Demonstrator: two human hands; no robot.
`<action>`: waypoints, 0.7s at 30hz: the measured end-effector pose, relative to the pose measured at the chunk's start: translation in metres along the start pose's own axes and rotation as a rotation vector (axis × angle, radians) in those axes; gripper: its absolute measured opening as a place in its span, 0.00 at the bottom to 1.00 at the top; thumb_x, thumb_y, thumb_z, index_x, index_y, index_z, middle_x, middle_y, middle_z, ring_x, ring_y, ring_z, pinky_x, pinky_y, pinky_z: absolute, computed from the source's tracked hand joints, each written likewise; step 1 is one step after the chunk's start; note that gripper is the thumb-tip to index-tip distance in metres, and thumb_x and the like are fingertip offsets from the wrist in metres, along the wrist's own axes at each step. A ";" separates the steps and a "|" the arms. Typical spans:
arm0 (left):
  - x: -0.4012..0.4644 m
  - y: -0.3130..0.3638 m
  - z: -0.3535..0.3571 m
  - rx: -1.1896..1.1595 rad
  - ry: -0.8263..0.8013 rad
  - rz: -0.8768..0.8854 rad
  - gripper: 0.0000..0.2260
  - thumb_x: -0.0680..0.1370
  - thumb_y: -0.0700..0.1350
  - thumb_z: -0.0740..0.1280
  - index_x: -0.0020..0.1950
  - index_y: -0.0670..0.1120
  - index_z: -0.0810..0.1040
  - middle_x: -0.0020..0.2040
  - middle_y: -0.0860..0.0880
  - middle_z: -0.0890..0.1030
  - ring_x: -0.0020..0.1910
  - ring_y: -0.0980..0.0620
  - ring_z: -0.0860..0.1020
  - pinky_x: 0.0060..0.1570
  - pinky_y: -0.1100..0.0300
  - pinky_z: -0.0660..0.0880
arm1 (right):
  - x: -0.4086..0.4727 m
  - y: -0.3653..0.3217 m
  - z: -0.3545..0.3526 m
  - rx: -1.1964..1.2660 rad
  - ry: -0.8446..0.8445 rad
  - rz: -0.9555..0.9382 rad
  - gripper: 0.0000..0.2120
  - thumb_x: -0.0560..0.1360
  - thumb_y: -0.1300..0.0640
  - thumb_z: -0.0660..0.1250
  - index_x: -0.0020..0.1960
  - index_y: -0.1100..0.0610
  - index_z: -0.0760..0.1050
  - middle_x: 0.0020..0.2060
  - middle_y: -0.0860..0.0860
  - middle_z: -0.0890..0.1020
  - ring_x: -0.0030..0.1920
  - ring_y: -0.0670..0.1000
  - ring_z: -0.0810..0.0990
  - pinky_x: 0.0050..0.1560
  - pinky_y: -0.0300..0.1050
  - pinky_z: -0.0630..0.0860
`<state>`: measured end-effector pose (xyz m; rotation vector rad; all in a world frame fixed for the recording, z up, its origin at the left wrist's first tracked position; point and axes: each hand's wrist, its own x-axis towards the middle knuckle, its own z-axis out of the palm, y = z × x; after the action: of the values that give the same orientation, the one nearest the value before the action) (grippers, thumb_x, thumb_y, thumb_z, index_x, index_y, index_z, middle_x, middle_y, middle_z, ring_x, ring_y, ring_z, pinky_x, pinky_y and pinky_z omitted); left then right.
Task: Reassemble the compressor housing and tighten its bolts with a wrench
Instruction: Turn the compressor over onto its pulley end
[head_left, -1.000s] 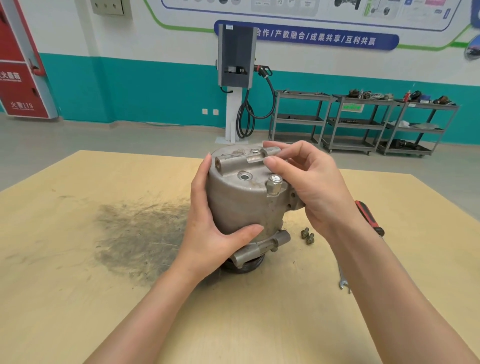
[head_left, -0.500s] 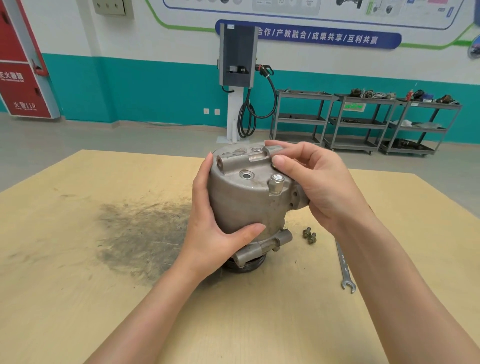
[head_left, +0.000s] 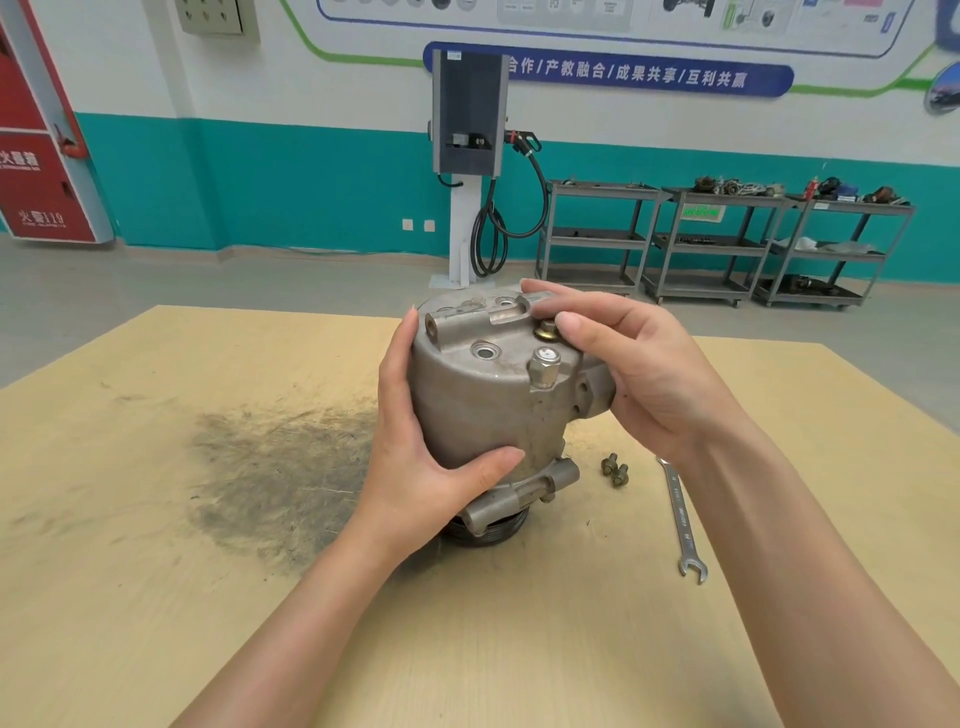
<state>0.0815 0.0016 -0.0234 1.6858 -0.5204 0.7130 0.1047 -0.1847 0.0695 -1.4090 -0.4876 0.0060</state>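
- The compressor housing (head_left: 488, 400) stands on end near the middle of the wooden table (head_left: 156, 597), its black pulley (head_left: 488, 530) underneath, so that the bolt holes of the end cover face up at us.
- Our left hand (head_left: 431, 457) wraps the near left side of the housing, thumb across the front and fingers curled round the wall; we judge this grip is there to stop the body turning or tipping while a bolt goes in.
- Our right hand (head_left: 639, 374) reaches over the top right rim. Its thumb and a fingertip meet at a brass-coloured bolt (head_left: 546, 330) seated in the cover, apparently pinching it to start it by hand.
- A taller fitting (head_left: 543, 368) rises just in front of that bolt; one open hole (head_left: 485, 352) lies to its left.
- Two loose bolts (head_left: 614, 470) lie on the table just right of the housing base, and the wrench (head_left: 681, 519) lies beyond them, within reach, untouched.
- Hidden: the left fingers behind the housing, the far side of the cover, and the bolt's thread. How deep the bolt sits we cannot tell.
- A dark smear (head_left: 280, 467) marks the table at left.
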 end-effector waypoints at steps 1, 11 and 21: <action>0.000 0.000 0.000 -0.002 -0.001 0.000 0.49 0.64 0.56 0.79 0.74 0.73 0.50 0.77 0.63 0.58 0.77 0.57 0.62 0.72 0.47 0.69 | 0.000 0.000 0.001 -0.009 -0.002 -0.004 0.09 0.71 0.62 0.67 0.50 0.62 0.80 0.62 0.52 0.81 0.63 0.48 0.79 0.66 0.52 0.74; -0.001 0.001 0.000 -0.006 0.003 -0.001 0.49 0.64 0.55 0.79 0.74 0.74 0.51 0.77 0.64 0.59 0.76 0.56 0.63 0.71 0.47 0.71 | 0.001 -0.001 0.007 -0.091 0.075 -0.006 0.05 0.74 0.67 0.68 0.45 0.59 0.80 0.58 0.53 0.83 0.57 0.52 0.82 0.58 0.48 0.78; 0.000 -0.002 0.000 -0.008 0.010 0.010 0.49 0.64 0.56 0.79 0.74 0.74 0.51 0.77 0.64 0.60 0.76 0.55 0.64 0.71 0.49 0.70 | 0.003 0.004 0.013 -0.182 0.169 -0.033 0.06 0.70 0.61 0.75 0.41 0.55 0.77 0.56 0.48 0.83 0.55 0.48 0.83 0.56 0.53 0.80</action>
<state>0.0826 0.0022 -0.0247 1.6720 -0.5239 0.7255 0.1048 -0.1712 0.0677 -1.5640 -0.3782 -0.1867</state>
